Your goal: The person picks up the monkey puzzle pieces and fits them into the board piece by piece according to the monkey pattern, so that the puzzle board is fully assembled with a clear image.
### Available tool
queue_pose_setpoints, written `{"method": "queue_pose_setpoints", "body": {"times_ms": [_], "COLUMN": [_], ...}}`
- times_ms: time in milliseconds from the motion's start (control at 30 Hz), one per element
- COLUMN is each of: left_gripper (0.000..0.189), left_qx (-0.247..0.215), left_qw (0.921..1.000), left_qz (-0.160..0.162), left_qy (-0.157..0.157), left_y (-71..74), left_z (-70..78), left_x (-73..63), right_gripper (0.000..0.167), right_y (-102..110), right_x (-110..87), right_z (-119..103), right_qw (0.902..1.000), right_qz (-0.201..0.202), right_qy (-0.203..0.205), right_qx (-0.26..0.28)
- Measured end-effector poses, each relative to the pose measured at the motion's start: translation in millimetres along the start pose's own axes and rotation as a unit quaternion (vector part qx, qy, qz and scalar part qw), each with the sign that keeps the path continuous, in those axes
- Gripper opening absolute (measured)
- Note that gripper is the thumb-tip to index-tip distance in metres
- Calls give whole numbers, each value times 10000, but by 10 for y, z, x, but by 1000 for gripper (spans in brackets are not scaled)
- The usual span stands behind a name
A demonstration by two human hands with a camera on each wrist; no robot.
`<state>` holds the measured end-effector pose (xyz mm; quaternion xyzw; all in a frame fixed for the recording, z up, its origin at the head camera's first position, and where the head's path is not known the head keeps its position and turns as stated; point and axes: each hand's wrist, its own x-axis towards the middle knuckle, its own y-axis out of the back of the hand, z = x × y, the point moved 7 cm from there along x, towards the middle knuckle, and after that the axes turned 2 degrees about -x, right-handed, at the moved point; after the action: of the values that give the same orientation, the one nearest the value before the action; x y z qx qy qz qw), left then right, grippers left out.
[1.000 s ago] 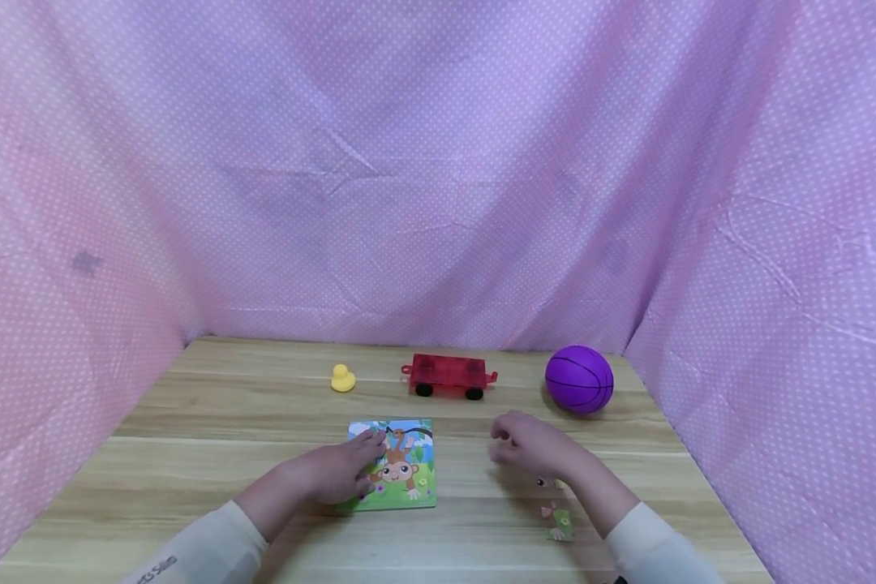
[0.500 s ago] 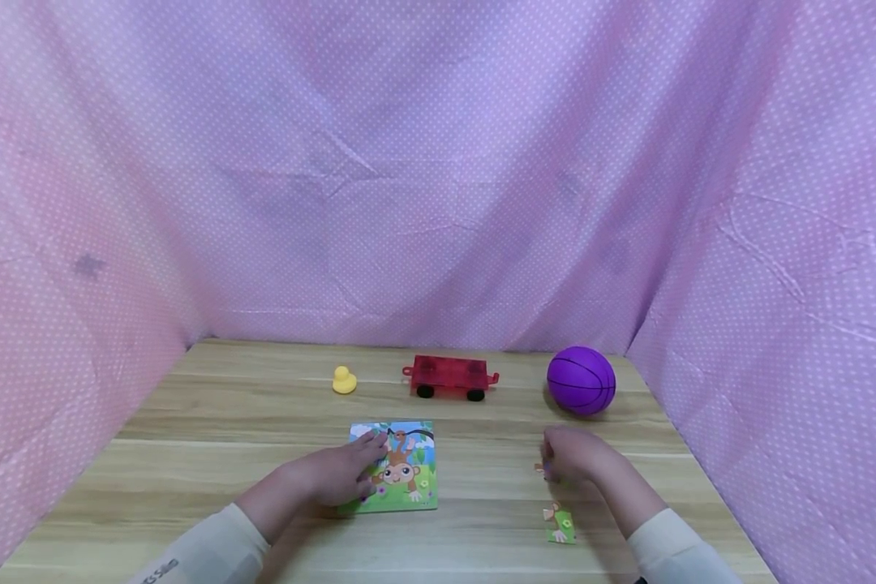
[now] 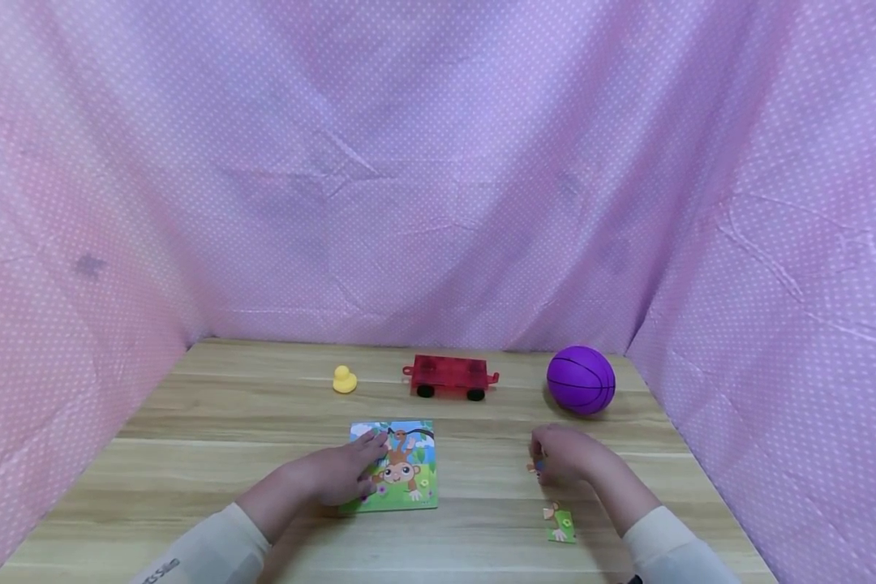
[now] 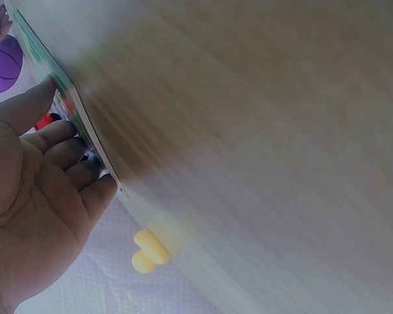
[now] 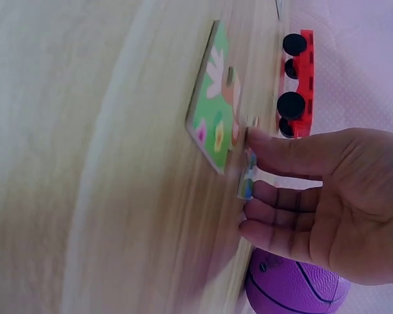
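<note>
My left hand rests on the left part of a square monkey picture puzzle, its fingers lying across the picture. In the left wrist view that hand touches the puzzle's edge with thumb and fingertips. My right hand pinches a small puzzle piece, mostly covered by the fingers. Blue shows on this piece between thumb and fingers in the right wrist view. Just nearer to me, a second puzzle piece, green with a pale paw, lies flat on the table.
Along the back of the wooden table stand a yellow toy duck, a red toy wagon with black wheels, and a purple ball. Pink dotted cloth hangs behind and at both sides.
My right hand has moved right and down onto the farther puzzle piece, then slightly left with it. The left hand stays on the monkey puzzle.
</note>
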<state>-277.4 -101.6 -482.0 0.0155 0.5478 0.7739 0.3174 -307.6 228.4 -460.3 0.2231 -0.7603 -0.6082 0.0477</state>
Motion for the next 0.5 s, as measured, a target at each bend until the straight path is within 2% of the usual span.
{"method": "queue_pose_setpoints", "body": {"times_ms": [133,267,500], "left_gripper": [61,61,61], "left_qx": [-15,-19,-29], "left_qw": [10000,10000,10000], "left_qz": [-6,19,20], "left_qy": [-15,-25,-7], "left_y": [1,4,10], "left_z": [1,-1,-2], "left_x": [-5,-6,-18], "right_gripper": [30,29,29], "right_y": [-35,-65,-82], "right_x": [60,132,243], "right_z": [-45,-130,-344], "right_qw": [9999,9998,9993], "right_qz": [-101,-141,-58], "right_qy": [-62,106,333], "right_qx": [80,109,-189]}}
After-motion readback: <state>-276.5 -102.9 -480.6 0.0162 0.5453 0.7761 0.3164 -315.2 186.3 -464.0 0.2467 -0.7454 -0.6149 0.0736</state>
